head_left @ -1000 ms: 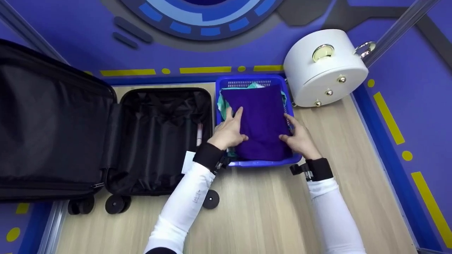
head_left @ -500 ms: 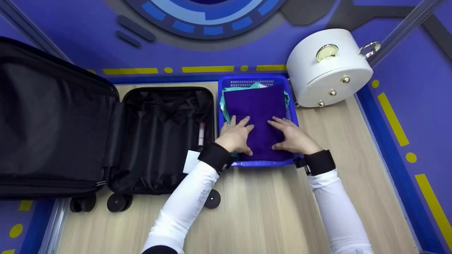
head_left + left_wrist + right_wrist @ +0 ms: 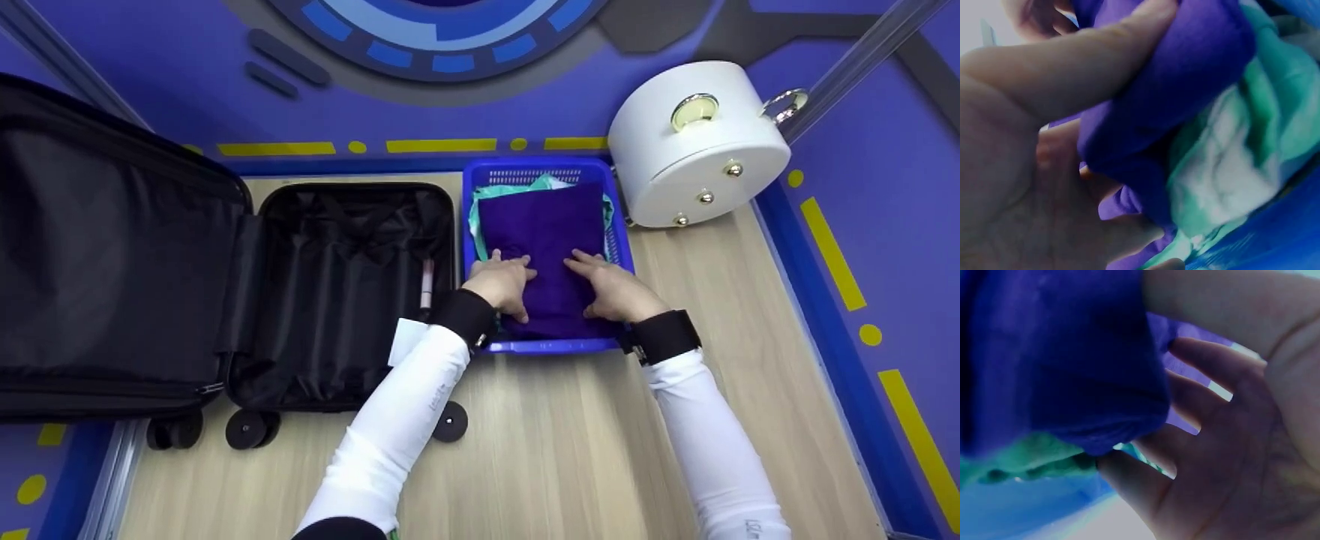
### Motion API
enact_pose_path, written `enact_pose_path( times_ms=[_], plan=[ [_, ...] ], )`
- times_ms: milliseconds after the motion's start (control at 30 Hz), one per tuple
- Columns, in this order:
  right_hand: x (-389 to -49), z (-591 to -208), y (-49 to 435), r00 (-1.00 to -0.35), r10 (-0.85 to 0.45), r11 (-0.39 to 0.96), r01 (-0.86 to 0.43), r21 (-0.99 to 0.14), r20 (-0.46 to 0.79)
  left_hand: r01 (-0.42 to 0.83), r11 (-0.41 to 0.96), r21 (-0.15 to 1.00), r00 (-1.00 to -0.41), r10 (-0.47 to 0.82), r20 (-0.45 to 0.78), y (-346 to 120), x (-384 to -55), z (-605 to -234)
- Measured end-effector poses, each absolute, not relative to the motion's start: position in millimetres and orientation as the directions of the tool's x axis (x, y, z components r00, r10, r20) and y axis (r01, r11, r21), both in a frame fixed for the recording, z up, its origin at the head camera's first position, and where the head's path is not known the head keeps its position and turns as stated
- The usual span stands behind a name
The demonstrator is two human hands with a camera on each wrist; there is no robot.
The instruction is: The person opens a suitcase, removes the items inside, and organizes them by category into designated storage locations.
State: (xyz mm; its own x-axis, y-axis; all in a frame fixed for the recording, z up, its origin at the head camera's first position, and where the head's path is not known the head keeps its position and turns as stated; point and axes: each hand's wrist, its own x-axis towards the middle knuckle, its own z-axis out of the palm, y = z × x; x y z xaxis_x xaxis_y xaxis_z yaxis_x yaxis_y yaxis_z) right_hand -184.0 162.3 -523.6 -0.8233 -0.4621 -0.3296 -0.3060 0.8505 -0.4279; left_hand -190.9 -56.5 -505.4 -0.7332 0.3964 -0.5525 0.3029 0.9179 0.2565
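Note:
A folded purple cloth (image 3: pixel 551 232) lies on top of crumpled teal-and-white fabric (image 3: pixel 1230 163) in a blue plastic basket (image 3: pixel 555 347). My left hand (image 3: pixel 501 283) rests on the cloth's left side, fingers spread; in the left wrist view its thumb lies along the purple fold. On the right side my right hand (image 3: pixel 619 291) touches the same cloth, with fingers spread and pointing inward. The right wrist view shows the fingers (image 3: pixel 1202 360) reaching over the cloth, its folded edge between them and the thumb. Fingertips are partly hidden by fabric.
An open black suitcase (image 3: pixel 330 300) stands left of the basket, with a pink tube (image 3: pixel 427 283) and a white tag (image 3: pixel 406 341) at its right edge. A white round case (image 3: pixel 697 146) leans at the back right. Wood-look floor (image 3: pixel 540 450) lies in front.
Both hands have moved from the cloth's side edges onto its top. In the last half second they have shifted only slightly. The cloth stays in the basket.

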Motion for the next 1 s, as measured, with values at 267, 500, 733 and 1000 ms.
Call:
enact_pose_path(
  times_ms=[267,500,733,1000],
  plan=[
    [-185,-525,155,-0.819,-0.453,0.875,-0.333,-0.352,-0.352,0.308,0.923,0.231,-0.740,0.385,-0.551,-54,-186,-514],
    [-186,-526,157,-0.824,-0.458,0.868,-0.332,-0.371,-0.334,0.298,0.920,0.254,-0.749,0.390,-0.535,-54,-181,-514],
    [-169,-524,163,-0.876,-0.432,0.830,-0.295,-0.473,-0.212,0.283,0.897,0.339,-0.783,0.421,-0.459,-66,-168,-503],
    [-106,-529,146,-0.889,-0.418,0.734,-0.452,-0.507,0.188,0.339,0.780,0.526,-0.851,0.493,-0.182,-98,-119,-486]
  ],
)
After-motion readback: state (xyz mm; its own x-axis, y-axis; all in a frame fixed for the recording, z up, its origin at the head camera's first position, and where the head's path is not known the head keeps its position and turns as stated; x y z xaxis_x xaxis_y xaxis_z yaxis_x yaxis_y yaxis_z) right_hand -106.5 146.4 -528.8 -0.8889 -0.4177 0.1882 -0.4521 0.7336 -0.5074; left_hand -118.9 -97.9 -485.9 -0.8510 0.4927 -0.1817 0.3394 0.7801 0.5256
